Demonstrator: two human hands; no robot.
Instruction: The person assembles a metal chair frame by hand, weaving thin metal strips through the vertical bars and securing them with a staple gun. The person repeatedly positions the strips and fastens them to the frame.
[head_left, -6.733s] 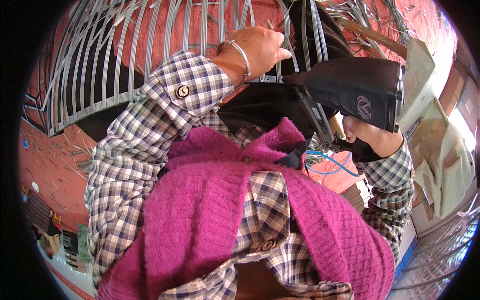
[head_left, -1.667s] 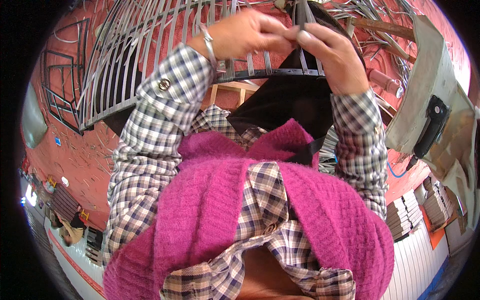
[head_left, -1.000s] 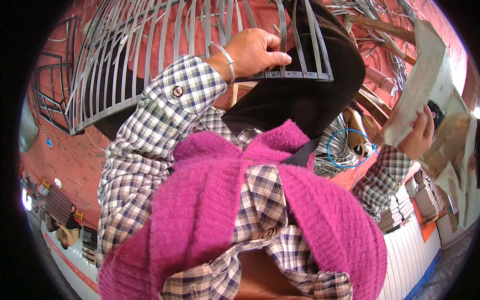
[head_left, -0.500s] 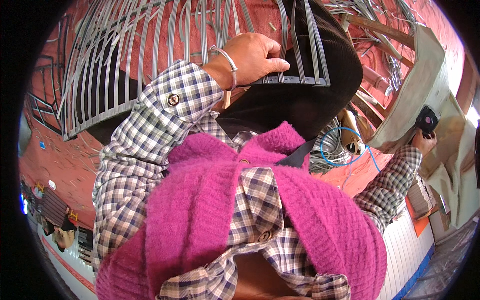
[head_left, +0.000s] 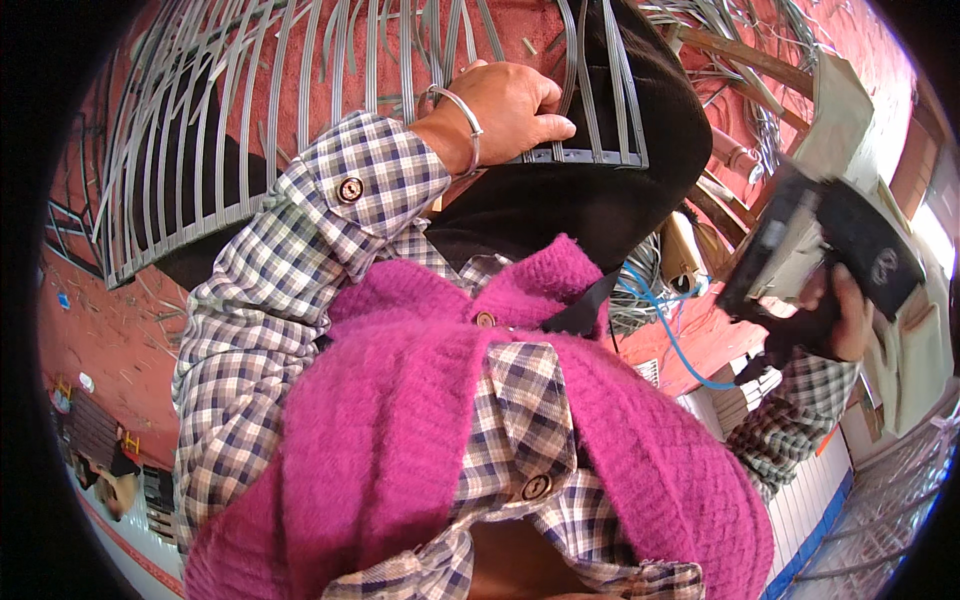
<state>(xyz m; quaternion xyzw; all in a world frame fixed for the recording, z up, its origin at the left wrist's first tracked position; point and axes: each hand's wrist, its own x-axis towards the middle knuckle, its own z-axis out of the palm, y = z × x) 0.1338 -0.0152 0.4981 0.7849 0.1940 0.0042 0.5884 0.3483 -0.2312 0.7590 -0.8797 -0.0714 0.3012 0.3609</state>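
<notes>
My left hand (head_left: 508,112) is closed around grey ribbed strips at the near rail of a slatted frame (head_left: 350,70). Its thumb points right along that rail, and some fingertips are hidden. The frame lies over my dark-clothed lap, its strips running side by side away from me. Out to the right, my right hand (head_left: 850,312) grips the handle of a black pneumatic staple gun (head_left: 870,245), raised and slightly blurred. A blue air hose (head_left: 665,325) runs to the gun's lower end.
Loose grey strips (head_left: 720,35) lie tangled at the far right by a wooden bar (head_left: 745,58). Pale cloth (head_left: 845,115) drapes over something at the right. Dark metal frames (head_left: 75,215) stand on the red floor at the left. Another person (head_left: 115,485) is at the lower left.
My right hand has lifted the staple gun off the pale cloth, turning it and bringing it nearer. The blue hose has swung along. My left hand stays on the frame.
</notes>
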